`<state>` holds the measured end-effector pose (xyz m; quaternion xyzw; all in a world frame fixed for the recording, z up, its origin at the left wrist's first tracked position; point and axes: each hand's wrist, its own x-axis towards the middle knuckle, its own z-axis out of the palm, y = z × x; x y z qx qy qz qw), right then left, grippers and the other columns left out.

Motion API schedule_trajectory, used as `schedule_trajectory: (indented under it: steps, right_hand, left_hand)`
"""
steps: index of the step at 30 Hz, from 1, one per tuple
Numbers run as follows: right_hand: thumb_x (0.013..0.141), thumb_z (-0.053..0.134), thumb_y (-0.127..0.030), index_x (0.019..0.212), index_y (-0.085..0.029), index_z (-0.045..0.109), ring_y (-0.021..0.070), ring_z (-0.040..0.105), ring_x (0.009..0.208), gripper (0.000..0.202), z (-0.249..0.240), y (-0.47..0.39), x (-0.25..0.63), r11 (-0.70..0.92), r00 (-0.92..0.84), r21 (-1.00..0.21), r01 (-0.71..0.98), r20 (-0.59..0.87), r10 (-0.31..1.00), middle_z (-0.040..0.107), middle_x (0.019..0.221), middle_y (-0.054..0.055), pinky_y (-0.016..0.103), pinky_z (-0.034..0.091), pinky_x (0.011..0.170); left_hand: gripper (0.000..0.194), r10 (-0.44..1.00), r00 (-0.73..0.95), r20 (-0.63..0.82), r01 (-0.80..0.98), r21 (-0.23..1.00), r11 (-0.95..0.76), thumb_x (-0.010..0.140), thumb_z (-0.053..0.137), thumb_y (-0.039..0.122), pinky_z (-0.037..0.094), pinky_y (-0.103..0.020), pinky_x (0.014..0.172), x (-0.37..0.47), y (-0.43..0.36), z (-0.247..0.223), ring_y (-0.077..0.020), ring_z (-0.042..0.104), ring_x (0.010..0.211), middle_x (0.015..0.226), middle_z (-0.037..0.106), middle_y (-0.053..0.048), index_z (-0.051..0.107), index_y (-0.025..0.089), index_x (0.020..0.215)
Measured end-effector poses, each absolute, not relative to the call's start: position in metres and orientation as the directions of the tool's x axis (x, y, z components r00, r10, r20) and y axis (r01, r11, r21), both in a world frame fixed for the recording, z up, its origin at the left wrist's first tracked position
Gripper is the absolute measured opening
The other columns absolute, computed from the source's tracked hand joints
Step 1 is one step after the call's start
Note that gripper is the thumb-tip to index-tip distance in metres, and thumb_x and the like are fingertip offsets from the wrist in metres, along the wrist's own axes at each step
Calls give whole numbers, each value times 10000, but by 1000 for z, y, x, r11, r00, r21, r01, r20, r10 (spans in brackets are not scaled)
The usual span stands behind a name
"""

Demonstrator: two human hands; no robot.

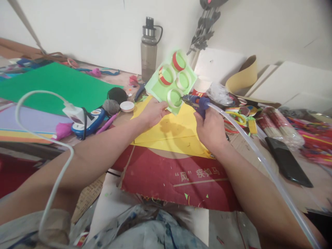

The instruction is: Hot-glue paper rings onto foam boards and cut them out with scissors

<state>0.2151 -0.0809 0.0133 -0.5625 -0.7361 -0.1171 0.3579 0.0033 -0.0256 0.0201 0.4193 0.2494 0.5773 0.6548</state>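
Forearms (pixel 103 148) outstretched, pinched one green card (pixel 160 91), bearing four paper rings (pixel 177 64), in left grip (pixel 155 112); closed right grip (pixel 211 129) around one glue gun (pixel 192 101).

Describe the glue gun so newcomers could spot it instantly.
Start at the yellow paper in the middle. At its upper right, the right hand grips the glue gun, nose toward the pale green card. Unlike its neighbours, it trails a thick clear strand.

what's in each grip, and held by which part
The left grip holds the flat, light-green rectangular card by its lower edge; the right grip holds the dark-blue plastic glue gun by its handle.
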Motion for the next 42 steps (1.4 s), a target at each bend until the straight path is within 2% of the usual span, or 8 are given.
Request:
schedule_trajectory:
  steps: [5, 11, 15, 21, 26, 32, 38, 42]
  right_hand:
    - [1061, 455, -408, 1415, -108, 637, 456, 650, 1316, 498, 9, -80, 214, 330, -107, -217, 919, 667, 738, 718, 1338, 279, 717, 493, 1129]
    - [1070, 444, -444, 1427, -101, 613, 457, 651, 1323, 523, 10, -78, 218, 325, -107, -204, 924, 676, 729, 710, 1363, 292, 711, 483, 1144]
    - [1077, 424, -470, 1403, -110, 623, 456, 665, 1295, 525, 11, -80, 216, 316, -93, -215, 924, 675, 732, 713, 1339, 296, 708, 498, 1119]
    - [1078, 416, -469, 1390, -117, 625, 448, 675, 1283, 516, 11, -84, 209, 365, -117, -230, 902, 683, 721, 714, 1342, 289, 687, 512, 1110]
    - [1075, 412, -445, 1392, -128, 617, 451, 668, 1289, 492, 12, -84, 208, 377, -127, -230, 897, 684, 719, 711, 1342, 282, 688, 518, 1098]
    - [1076, 432, -408, 1353, -124, 636, 431, 694, 1208, 447, 14, -87, 210, 294, -70, -231, 927, 665, 744, 737, 1223, 266, 653, 547, 1052]
    - [1059, 446, -365, 1404, -96, 615, 441, 681, 1256, 469, 13, -86, 210, 326, -98, -237, 915, 653, 751, 711, 1333, 299, 673, 526, 1076]
    - [1032, 497, -389, 1324, -113, 664, 434, 703, 1213, 436, 12, -85, 210, 327, -97, -251, 911, 641, 761, 749, 1258, 263, 647, 541, 1063]
  left_hand:
    - [689, 970, 166, 178, -529, 846, -65, 768, 729, 36, 516, -551, 1213, 4, -25, 21, -297, 719, 1337, 1256, 829, -72, 682, 260, 1417]
    - [525, 948, 263, 180, -510, 860, -22, 756, 720, 46, 533, -531, 1196, 8, -32, 19, -298, 722, 1328, 1207, 836, -89, 740, 220, 1250]
    - [462, 943, 290, 165, -503, 864, 4, 739, 681, 30, 519, -563, 1211, 9, -35, 20, -313, 719, 1331, 1174, 843, -103, 749, 187, 1169]
    - [499, 937, 333, 106, -480, 874, 72, 714, 660, 5, 529, -628, 1186, 7, -37, 22, -340, 747, 1275, 1108, 848, -112, 737, 164, 1180]
    - [519, 937, 338, 85, -460, 884, 86, 732, 682, 0, 558, -606, 1167, 7, -37, 23, -331, 765, 1241, 1114, 849, -108, 736, 175, 1218]
    - [540, 951, 269, 155, -466, 885, -12, 781, 758, 60, 569, -580, 1154, 8, -35, 18, -325, 752, 1270, 1228, 825, -114, 712, 203, 1301]
    - [607, 970, 162, 179, -448, 890, -89, 799, 783, 96, 572, -551, 1156, 6, -28, 15, -308, 729, 1303, 1269, 810, -80, 687, 261, 1376]
    - [647, 981, 103, 162, -389, 915, -110, 796, 782, 102, 584, -516, 1149, 4, -24, 13, -283, 746, 1258, 1263, 807, -55, 672, 279, 1408]
